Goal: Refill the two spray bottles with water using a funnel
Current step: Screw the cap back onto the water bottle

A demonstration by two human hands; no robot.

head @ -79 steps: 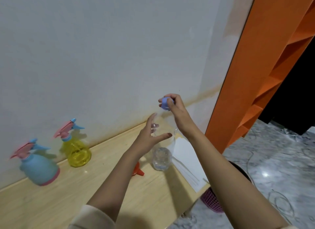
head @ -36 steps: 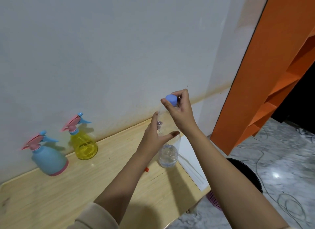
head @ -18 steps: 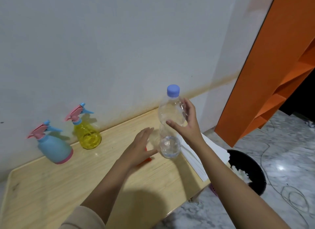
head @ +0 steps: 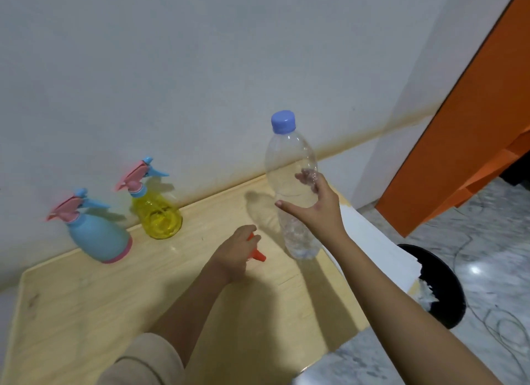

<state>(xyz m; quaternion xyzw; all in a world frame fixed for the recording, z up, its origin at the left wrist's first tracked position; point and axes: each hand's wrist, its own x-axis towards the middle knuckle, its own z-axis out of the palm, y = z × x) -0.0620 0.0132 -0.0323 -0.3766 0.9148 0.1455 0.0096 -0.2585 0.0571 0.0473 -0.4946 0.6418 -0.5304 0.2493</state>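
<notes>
A clear plastic water bottle (head: 289,160) with a blue cap (head: 283,122) stands near the right end of the wooden table (head: 114,293); a little water shows at its bottom. My right hand (head: 312,205) grips its middle. My left hand (head: 233,251) rests on the table, its fingers curled over an orange funnel (head: 259,255) whose spout pokes out to the right. A blue spray bottle (head: 96,231) and a yellow spray bottle (head: 156,212), both with pink and blue trigger heads screwed on, stand against the wall at the left.
A white wall runs behind the table. White sheets (head: 372,241) lie over the table's right edge. A black bin (head: 441,287) stands on the marble floor beyond it. An orange shelf unit (head: 473,120) rises at the right.
My right hand put the blue cap back on the water bottle and slid down to grip its body. My left hand let go of the bottle and dropped onto the orange funnel.
</notes>
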